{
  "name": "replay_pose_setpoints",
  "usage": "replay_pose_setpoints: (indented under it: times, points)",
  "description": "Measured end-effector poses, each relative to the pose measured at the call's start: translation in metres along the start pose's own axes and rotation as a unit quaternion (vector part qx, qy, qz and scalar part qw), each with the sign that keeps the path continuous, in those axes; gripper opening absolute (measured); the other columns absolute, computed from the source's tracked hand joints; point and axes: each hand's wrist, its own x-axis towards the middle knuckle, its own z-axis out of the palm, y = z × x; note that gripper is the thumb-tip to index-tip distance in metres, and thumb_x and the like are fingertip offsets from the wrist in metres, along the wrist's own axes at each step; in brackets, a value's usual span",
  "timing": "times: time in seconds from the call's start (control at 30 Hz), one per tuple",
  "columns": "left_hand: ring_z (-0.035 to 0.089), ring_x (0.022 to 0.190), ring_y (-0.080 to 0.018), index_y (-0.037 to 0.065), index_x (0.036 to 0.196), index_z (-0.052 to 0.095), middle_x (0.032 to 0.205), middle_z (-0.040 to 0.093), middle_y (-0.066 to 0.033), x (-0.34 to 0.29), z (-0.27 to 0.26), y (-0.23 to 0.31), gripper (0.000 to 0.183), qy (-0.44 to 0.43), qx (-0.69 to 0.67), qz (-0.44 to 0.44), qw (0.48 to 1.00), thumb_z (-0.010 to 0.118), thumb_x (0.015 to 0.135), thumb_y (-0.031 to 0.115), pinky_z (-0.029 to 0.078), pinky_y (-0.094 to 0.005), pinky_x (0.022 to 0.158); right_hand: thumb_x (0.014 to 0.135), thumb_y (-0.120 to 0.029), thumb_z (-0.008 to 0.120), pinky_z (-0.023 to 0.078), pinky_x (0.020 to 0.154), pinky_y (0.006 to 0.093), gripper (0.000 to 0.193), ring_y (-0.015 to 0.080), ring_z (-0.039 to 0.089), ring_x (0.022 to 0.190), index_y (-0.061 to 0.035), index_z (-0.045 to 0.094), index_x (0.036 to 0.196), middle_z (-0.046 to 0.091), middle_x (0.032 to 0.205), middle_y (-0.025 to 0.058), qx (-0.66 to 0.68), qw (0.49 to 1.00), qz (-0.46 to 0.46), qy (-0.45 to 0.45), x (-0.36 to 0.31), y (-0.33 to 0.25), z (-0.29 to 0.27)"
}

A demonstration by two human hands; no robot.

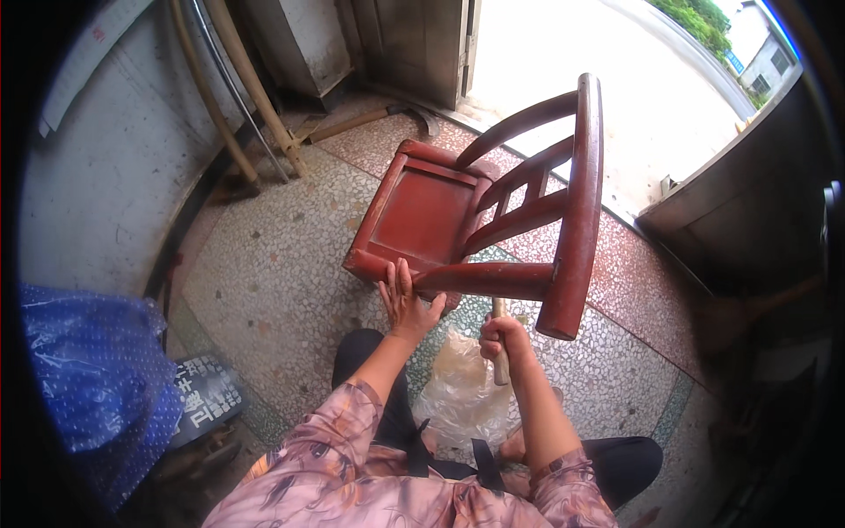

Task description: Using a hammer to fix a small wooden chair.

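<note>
A dark red wooden chair (424, 209) stands on the floor in front of me, its curved backrest leaning toward the right of the view. My left hand (408, 308) lies against the near corner of the seat with its fingers stretched out and apart. Below the backrest, my right hand (504, 338) is wrapped round a pale wooden tool handle (502, 370). The handle's upper end passes behind the chair, so the tool's head is hidden. A crumpled clear plastic bag (459, 387) lies on the floor between my legs.
Long wooden poles (264, 97) and a metal rod lean on the left wall. A wooden-handled tool with a curved metal head (352, 123) lies by the doorway. Blue dotted plastic sheeting (97, 378) and a dark sign board (207, 396) are at the left. Bright ground shows outside.
</note>
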Motion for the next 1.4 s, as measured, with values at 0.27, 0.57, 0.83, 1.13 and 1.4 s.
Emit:
replay_pose_setpoints:
  times: [0.27,0.57,0.83,1.13,1.4]
  points:
    - [0.022,0.139,-0.0399,0.002,0.143,0.023,0.147,0.031,-0.0189,0.001,0.024,-0.004,0.078,0.061,-0.007,-0.034,0.998,0.059,0.084,0.038,0.021,-0.0580,0.105,0.077,-0.013,0.062,0.026,0.035,0.0271,0.017,0.0124,0.035,0.036,-0.0129,0.046,0.082,0.035,0.052,-0.0018,0.037,0.998,-0.018,-0.042,-0.016,-0.015,-0.017]
    - [0.031,0.135,-0.0400,0.003,0.135,0.036,0.140,0.043,-0.0172,0.005,0.042,0.000,0.053,0.162,-0.032,-0.060,0.985,0.046,0.095,0.037,0.029,-0.0525,0.103,0.080,-0.004,0.051,0.027,0.036,0.0259,0.010,0.0086,0.034,0.038,-0.0133,0.049,0.083,0.037,0.054,-0.0047,0.112,0.991,0.023,-0.071,-0.015,-0.014,-0.029]
    - [0.035,0.132,-0.0398,0.004,0.127,0.044,0.135,0.047,-0.0175,0.003,0.039,0.008,0.048,0.231,-0.049,-0.056,0.970,0.053,0.090,0.035,0.031,-0.0516,0.102,0.078,-0.008,0.053,0.027,0.037,0.0282,0.007,0.0102,0.035,0.039,-0.0127,0.049,0.083,0.039,0.055,-0.0039,0.047,0.996,0.063,-0.045,-0.012,0.006,-0.022]
    - [0.036,0.131,-0.0387,0.004,0.129,0.042,0.137,0.045,-0.0165,0.008,0.051,0.009,0.057,0.275,-0.037,-0.104,0.955,0.056,0.088,0.040,0.030,-0.0503,0.104,0.078,-0.006,0.052,0.028,0.039,0.0269,0.011,0.0109,0.035,0.041,-0.0127,0.043,0.074,0.038,0.056,-0.0018,-0.040,0.998,0.006,-0.053,-0.009,-0.004,-0.013]
    - [0.039,0.127,-0.0421,0.002,0.125,0.044,0.132,0.048,-0.0186,0.011,0.053,0.008,0.051,0.298,-0.015,-0.073,0.952,0.055,0.089,0.037,0.031,-0.0501,0.104,0.076,-0.002,0.057,0.040,0.036,0.0285,0.018,0.0147,0.047,0.040,-0.0074,0.042,0.085,0.048,0.059,0.0034,-0.281,0.939,-0.194,0.036,-0.022,0.022,-0.039]
